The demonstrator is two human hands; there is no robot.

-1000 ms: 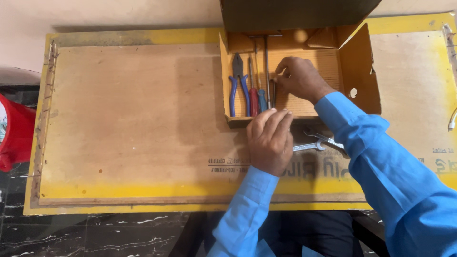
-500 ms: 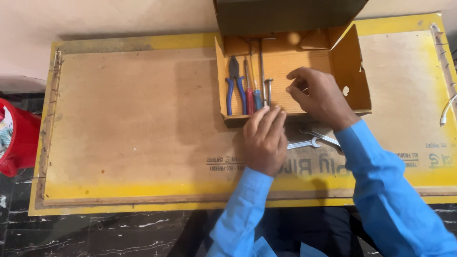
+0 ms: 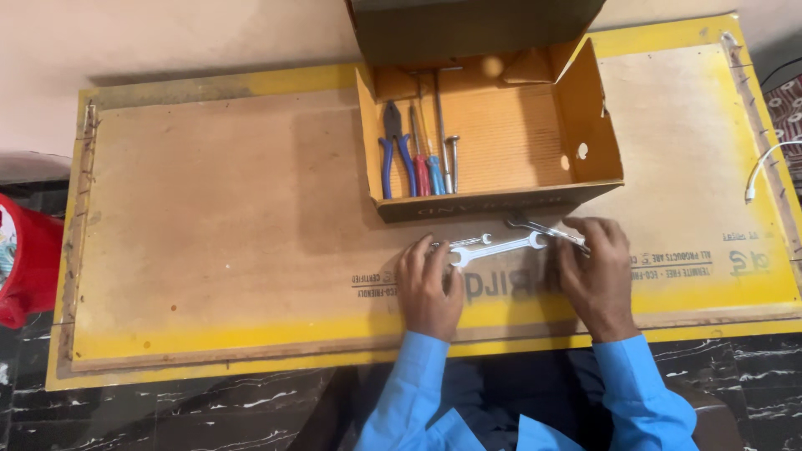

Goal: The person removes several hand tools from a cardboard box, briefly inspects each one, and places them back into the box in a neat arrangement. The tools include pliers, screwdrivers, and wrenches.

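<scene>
An open cardboard box (image 3: 593, 125) stands on a plywood board with yellow edges (image 3: 209, 242). Along its left inner wall lie blue-handled pliers (image 3: 394, 142), a red and a blue screwdriver (image 3: 426, 159) and a metal rod tool (image 3: 452, 159). In front of the box several silver open-end wrenches (image 3: 497, 247) lie on the board. My left hand (image 3: 428, 288) rests flat with its fingertips on the wrenches' left ends. My right hand (image 3: 595, 271) has its fingers on the right end of one wrench (image 3: 535, 226). Both arms wear blue sleeves.
A red container (image 3: 25, 259) sits at the far left, off the board. A white cable (image 3: 769, 167) hangs over the right edge. The box's lid stands upright at the back. Dark marble surface shows beneath the board's near edge.
My right hand has come out of the box and down to the wrenches in front of it. My left hand has slid slightly nearer, staying on the wrenches.
</scene>
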